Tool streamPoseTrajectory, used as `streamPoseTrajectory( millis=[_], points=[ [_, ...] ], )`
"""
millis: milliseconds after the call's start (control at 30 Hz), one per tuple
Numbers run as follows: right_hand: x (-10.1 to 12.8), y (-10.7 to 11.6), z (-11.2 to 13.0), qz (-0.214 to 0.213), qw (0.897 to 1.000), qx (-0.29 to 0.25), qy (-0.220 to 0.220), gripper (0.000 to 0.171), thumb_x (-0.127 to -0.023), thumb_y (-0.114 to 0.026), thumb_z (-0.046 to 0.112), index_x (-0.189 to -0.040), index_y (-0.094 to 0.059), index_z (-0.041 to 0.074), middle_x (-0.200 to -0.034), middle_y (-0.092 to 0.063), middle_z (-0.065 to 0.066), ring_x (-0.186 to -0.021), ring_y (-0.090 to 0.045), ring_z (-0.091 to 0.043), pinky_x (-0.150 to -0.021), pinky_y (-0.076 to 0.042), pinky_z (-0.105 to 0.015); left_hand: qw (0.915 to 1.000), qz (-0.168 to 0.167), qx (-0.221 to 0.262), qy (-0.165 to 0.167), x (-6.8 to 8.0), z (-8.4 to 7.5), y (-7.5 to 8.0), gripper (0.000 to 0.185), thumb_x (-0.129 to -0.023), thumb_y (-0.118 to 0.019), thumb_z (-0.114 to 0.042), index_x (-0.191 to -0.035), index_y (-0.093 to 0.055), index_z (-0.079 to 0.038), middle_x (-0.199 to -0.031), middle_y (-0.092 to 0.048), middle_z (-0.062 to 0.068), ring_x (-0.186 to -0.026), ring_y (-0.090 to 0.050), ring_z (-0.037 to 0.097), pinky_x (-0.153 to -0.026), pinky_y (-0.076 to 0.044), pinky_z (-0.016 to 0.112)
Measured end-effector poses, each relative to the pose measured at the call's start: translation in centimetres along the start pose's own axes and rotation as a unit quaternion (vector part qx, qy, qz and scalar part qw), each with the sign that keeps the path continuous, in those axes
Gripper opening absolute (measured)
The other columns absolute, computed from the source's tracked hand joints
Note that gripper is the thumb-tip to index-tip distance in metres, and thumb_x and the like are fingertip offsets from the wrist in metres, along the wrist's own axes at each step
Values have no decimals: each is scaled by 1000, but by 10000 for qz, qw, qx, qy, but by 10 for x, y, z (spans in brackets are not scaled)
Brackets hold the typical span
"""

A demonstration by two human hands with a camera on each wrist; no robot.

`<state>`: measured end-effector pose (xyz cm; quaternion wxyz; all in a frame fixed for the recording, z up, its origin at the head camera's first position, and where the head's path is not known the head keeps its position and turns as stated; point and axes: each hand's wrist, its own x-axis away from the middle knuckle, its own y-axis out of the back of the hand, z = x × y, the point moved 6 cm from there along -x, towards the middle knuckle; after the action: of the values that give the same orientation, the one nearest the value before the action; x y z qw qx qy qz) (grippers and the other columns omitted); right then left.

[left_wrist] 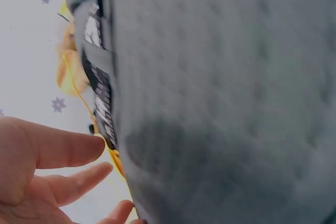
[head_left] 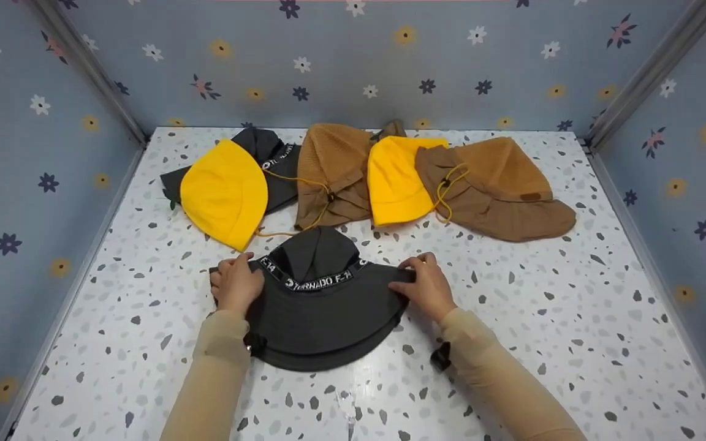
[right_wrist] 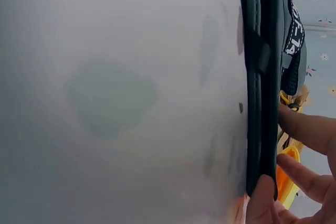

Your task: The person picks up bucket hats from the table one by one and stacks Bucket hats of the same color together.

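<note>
Mid-fold at frame centre: left hand (head_left: 235,285) and right hand (head_left: 428,286) pinching brim ends of dark grey bucket hat (head_left: 322,306); flattening likely due next.

White "TORNADO F-14" lettering on band of dark grey hat (head_left: 322,306); rear dark hat's (head_left: 267,153) band unreadable.

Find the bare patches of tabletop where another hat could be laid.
Free: tabletop right of the right hand, and the left strip beside the left hand. Crowded: the back row of hats and the dark hat in the middle.
</note>
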<state>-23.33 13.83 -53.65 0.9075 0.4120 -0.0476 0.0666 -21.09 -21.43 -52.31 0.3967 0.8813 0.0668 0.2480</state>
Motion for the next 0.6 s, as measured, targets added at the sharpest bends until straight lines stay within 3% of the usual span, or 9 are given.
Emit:
streamPoseTrajectory(
  millis=[100,167,267,367,467,533,600],
  points=[
    [-3,5,-5,-19,9994,-336,7,39,-81,-82,27,-113,-70,7,-122,-53,-19,-108,-55,-33,-99,-46,-44,9999,44,-24,-144,4,-9,-3,51,-101,-47,-23,-149,-40,-10,-151,-27,30,-135,-18,51,-108,-18,64],
    [-6,8,-11,42,9960,-884,-156,40,-83,-81,25,-115,-69,5,-122,-56,-18,-104,-57,-31,-92,-49,-40,9996,64,-54,-270,7,-14,-6,51,-101,-48,-25,-149,-40,-10,-151,-27,29,-135,-18,50,-107,-18,64],
    [-11,12,-24,254,9766,-2031,-665,43,-87,-75,24,-123,-64,3,-125,-57,-18,-98,-58,-25,-80,-52,-31,9988,63,-39,-490,13,-23,-12,51,-101,-50,-27,-148,-42,-9,-150,-28,27,-134,-19,49,-106,-18,62],
    [-15,18,-36,464,9389,-3186,-1213,50,-92,-69,23,-135,-54,2,-130,-56,-16,-95,-60,-21,-75,-53,-26,9974,28,87,-720,19,-32,-18,51,-101,-52,-26,-148,-43,-9,-150,-28,26,-134,-19,48,-106,-19,62],
    [-19,27,-48,483,8981,-4081,-1569,56,-97,-63,22,-145,-42,2,-135,-53,-17,-99,-62,-19,-80,-55,-25,9943,17,424,-975,25,-42,-23,51,-101,-54,-25,-148,-44,-9,-150,-28,26,-134,-20,47,-109,-22,60],
    [-20,33,-55,417,8587,-4788,-1779,59,-99,-59,20,-151,-34,4,-142,-50,-17,-107,-63,-21,-90,-54,-27,9903,57,732,-1178,29,-48,-27,51,-100,-55,-23,-148,-44,-8,-150,-29,26,-135,-20,47,-111,-25,60],
    [-20,39,-62,263,8117,-5505,-1932,60,-101,-55,17,-154,-28,5,-149,-44,-17,-120,-59,-24,-101,-51,-29,9843,106,1073,-1399,32,-55,-31,51,-100,-55,-21,-148,-44,-7,-150,-30,26,-137,-21,46,-113,-27,59]
  ],
)
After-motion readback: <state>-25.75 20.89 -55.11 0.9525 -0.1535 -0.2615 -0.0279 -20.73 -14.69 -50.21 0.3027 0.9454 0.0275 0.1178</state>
